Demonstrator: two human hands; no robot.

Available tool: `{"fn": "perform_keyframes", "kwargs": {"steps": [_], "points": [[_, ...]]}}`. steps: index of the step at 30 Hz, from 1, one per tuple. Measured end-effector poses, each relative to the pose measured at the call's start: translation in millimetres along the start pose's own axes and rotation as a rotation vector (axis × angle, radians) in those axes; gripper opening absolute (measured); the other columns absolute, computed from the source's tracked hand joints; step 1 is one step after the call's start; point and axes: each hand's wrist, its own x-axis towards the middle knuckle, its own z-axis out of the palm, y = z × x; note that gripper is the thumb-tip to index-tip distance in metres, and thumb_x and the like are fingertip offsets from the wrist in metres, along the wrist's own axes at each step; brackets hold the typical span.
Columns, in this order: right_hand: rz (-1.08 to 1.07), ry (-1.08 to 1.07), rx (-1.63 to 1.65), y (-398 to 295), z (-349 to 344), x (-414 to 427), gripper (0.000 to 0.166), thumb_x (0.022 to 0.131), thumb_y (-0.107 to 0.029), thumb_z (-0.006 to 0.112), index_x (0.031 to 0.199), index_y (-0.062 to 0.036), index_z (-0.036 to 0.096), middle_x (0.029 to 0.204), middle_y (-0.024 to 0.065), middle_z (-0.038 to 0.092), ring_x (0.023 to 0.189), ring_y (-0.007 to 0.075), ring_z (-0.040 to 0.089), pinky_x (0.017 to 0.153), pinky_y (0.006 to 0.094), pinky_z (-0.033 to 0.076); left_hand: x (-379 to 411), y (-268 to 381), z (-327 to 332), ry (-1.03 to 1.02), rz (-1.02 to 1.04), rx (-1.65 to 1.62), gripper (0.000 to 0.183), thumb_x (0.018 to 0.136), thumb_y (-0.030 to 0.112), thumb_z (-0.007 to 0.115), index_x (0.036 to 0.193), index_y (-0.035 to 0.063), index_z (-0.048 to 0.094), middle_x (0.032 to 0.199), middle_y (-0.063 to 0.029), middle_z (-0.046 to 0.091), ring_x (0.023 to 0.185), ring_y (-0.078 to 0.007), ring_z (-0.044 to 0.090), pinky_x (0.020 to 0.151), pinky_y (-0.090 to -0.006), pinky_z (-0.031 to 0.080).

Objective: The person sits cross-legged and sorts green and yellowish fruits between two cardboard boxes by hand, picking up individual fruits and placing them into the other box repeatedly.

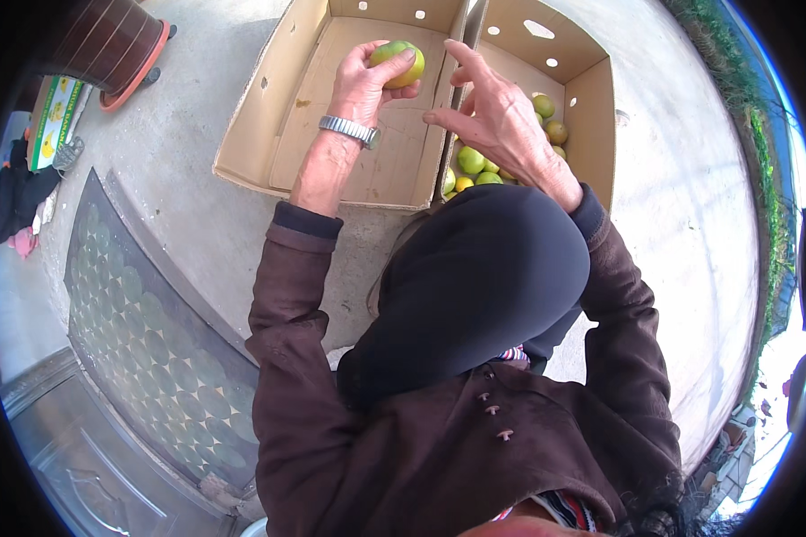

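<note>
My left hand (376, 77), with a metal-banded watch (349, 129) on its wrist, grips a green-yellow citrus fruit (397, 64) above the left cardboard box (255, 127). Nothing is in my right hand (494, 111); its fingers are spread and its thumb and index finger point towards the fruit. It hovers over the near side of the right cardboard box (588, 127). Inside that box lie several green and yellow citrus fruits (471, 160), partly hidden by my right hand and my knee. No fruit shows on the visible floor of the left box.
My bent knee (490, 268) stands close against the near edges of the boxes. A brown plant pot (111, 43) on a wheeled saucer is at the upper left, near a printed carton (54, 124) and dark cloth (15, 194). A patterned mat (154, 342) lies at the lower left.
</note>
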Motion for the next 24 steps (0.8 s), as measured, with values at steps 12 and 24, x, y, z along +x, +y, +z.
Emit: {"fn": "perform_keyframes", "kwargs": {"steps": [12,24], "points": [[0.562,-0.43,-0.183,136.9,-45.5,-159.2,0.045,0.073,-0.018,0.067,0.113,-0.0007,0.057,0.086,0.0135,0.061,0.073,0.0248,0.06,0.069,0.0354,0.048,13.1,-112.1,-38.3,-0.61,-0.657,1.608,0.059,0.063,0.023,0.078,0.111,-0.0037,0.057,0.103,-0.0227,0.063,0.101,-0.0325,0.06,0.085,-0.037,0.048],[0.324,-0.96,-0.45,197.6,-13.1,-176.2,0.017,0.068,-0.004,0.06,0.085,-0.0061,0.063,0.081,0.0124,0.065,0.079,0.031,0.065,0.066,0.0412,0.051,-11.6,-194.7,-81.1,-0.632,-0.711,0.926,0.041,0.071,0.01,0.073,0.109,0.0007,0.059,0.091,-0.0118,0.066,0.074,-0.0195,0.063,0.06,-0.0333,0.052]]}}
